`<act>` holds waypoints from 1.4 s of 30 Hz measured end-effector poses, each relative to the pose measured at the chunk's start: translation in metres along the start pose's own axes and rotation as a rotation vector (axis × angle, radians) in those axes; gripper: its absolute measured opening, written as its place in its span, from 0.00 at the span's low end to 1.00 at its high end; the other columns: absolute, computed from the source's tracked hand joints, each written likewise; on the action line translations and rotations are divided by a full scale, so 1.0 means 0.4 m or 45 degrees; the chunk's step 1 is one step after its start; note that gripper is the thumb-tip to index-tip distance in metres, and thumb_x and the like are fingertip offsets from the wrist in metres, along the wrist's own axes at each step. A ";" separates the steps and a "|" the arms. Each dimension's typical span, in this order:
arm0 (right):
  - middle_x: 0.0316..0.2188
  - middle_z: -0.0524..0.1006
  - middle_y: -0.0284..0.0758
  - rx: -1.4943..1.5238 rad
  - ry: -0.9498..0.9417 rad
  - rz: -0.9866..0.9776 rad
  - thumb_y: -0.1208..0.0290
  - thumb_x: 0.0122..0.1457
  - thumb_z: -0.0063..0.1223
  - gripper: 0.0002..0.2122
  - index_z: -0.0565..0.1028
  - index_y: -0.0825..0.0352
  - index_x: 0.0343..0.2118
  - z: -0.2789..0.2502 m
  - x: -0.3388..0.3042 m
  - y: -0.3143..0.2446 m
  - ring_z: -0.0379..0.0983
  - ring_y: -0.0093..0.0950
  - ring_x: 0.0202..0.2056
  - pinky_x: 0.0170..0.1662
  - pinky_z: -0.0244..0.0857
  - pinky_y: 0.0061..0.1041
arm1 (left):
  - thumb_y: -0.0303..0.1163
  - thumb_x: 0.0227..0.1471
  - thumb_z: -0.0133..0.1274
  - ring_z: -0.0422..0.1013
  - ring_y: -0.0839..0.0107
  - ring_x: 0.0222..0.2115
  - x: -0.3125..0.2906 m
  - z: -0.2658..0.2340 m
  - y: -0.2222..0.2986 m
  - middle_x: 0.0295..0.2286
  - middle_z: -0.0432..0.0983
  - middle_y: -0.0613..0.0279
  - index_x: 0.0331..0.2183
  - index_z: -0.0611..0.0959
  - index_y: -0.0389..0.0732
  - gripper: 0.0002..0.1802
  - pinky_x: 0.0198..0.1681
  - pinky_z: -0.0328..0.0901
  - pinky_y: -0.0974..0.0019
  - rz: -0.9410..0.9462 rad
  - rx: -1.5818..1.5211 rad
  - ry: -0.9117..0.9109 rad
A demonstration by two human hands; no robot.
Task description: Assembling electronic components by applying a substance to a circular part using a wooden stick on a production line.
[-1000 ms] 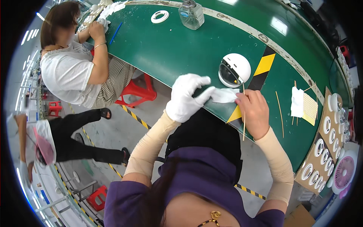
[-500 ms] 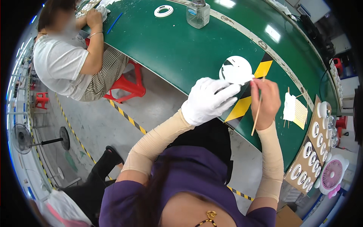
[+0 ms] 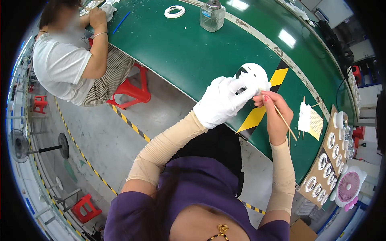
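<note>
My left hand (image 3: 219,105), in a white glove, has its fingers closed on a white round plastic part (image 3: 256,71) with dark openings, tilted above the green table. Bare, with painted nails, my right hand (image 3: 277,120) pinches a thin wooden stick (image 3: 286,123). The stick's upper end meets the near edge of the round part beside my gloved fingertips. Whether something small sits on that tip cannot be made out. The gloved fingers hide the lower part of the round piece.
Right of my hands lie a yellow dotted pad (image 3: 316,125), a white cloth (image 3: 304,116) and sticks. Beyond are a cardboard sheet (image 3: 317,170) of white rings and a pink fan (image 3: 349,184). A clear bottle (image 3: 212,18) and white ring (image 3: 175,12) stand farther back. A co-worker (image 3: 64,60) sits left.
My right hand has moved left and closer to the round part, and the stick's lower end has swung right. At lower left a dark-clothed person has left the view, uncovering a red stool.
</note>
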State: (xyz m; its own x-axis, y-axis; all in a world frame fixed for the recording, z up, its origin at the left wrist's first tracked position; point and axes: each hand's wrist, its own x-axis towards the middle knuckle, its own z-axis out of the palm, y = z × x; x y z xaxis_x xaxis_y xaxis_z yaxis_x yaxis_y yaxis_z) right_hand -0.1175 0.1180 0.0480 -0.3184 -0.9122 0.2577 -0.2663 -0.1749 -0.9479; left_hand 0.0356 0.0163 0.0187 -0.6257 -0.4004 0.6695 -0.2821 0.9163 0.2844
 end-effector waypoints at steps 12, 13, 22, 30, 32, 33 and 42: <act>0.34 0.79 0.36 -0.007 0.241 0.011 0.80 0.62 0.49 0.06 0.76 0.75 0.38 -0.003 0.019 0.053 0.75 0.22 0.34 0.41 0.68 0.19 | 0.47 0.32 0.74 0.58 0.53 0.58 0.046 0.022 -0.035 0.59 0.53 0.45 0.62 0.52 0.34 0.65 0.59 0.59 0.58 -0.476 -0.613 -0.108; 0.34 0.79 0.37 -0.088 0.246 -0.046 0.81 0.62 0.48 0.06 0.75 0.74 0.38 -0.001 0.017 0.047 0.76 0.23 0.36 0.43 0.68 0.20 | 0.48 0.32 0.73 0.59 0.52 0.58 0.054 0.029 -0.035 0.59 0.53 0.45 0.62 0.51 0.33 0.66 0.60 0.57 0.57 -0.511 -0.669 -0.161; 0.39 0.78 0.42 0.103 0.201 -0.030 0.84 0.61 0.47 0.04 0.75 0.74 0.36 -0.001 -0.001 0.051 0.75 0.27 0.40 0.49 0.67 0.24 | 0.49 0.35 0.70 0.67 0.51 0.50 0.061 0.084 -0.044 0.52 0.64 0.49 0.57 0.67 0.44 0.49 0.51 0.66 0.57 -0.445 -0.700 -0.060; 0.39 0.79 0.42 -0.393 0.065 -0.325 0.87 0.56 0.53 0.07 0.77 0.75 0.37 -0.015 -0.008 0.042 0.75 0.30 0.39 0.43 0.68 0.23 | 0.39 0.34 0.70 0.64 0.53 0.52 0.075 0.067 -0.059 0.52 0.63 0.50 0.56 0.68 0.43 0.47 0.56 0.62 0.58 -0.450 -0.771 -0.212; 0.37 0.79 0.42 -0.541 0.089 -0.392 0.88 0.54 0.53 0.07 0.78 0.76 0.36 -0.005 0.000 0.027 0.76 0.33 0.38 0.42 0.69 0.25 | 0.37 0.34 0.69 0.64 0.53 0.52 0.074 0.066 -0.059 0.52 0.63 0.50 0.55 0.68 0.43 0.45 0.55 0.62 0.58 -0.463 -0.817 -0.219; 0.37 0.79 0.42 -0.544 0.089 -0.391 0.88 0.54 0.53 0.07 0.78 0.76 0.36 -0.001 0.004 0.022 0.76 0.33 0.38 0.42 0.69 0.25 | 0.37 0.34 0.69 0.64 0.53 0.52 0.073 0.068 -0.059 0.52 0.63 0.50 0.55 0.68 0.43 0.45 0.55 0.62 0.58 -0.462 -0.819 -0.218; 0.33 0.79 0.42 -0.788 0.192 -0.708 0.88 0.50 0.56 0.08 0.78 0.74 0.34 0.036 0.046 0.027 0.75 0.37 0.35 0.41 0.69 0.28 | 0.40 0.36 0.67 0.70 0.51 0.45 0.064 0.095 -0.060 0.49 0.66 0.53 0.54 0.70 0.48 0.41 0.47 0.68 0.56 -0.376 -0.725 -0.043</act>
State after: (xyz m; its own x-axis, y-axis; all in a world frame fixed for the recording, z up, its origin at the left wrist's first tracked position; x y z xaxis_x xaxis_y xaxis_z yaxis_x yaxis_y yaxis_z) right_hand -0.1129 0.0941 0.0398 -0.0999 -0.6866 0.7202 -0.8562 -0.3094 -0.4137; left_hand -0.0012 -0.0164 0.0030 -0.6061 -0.6285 0.4875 -0.0217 0.6257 0.7798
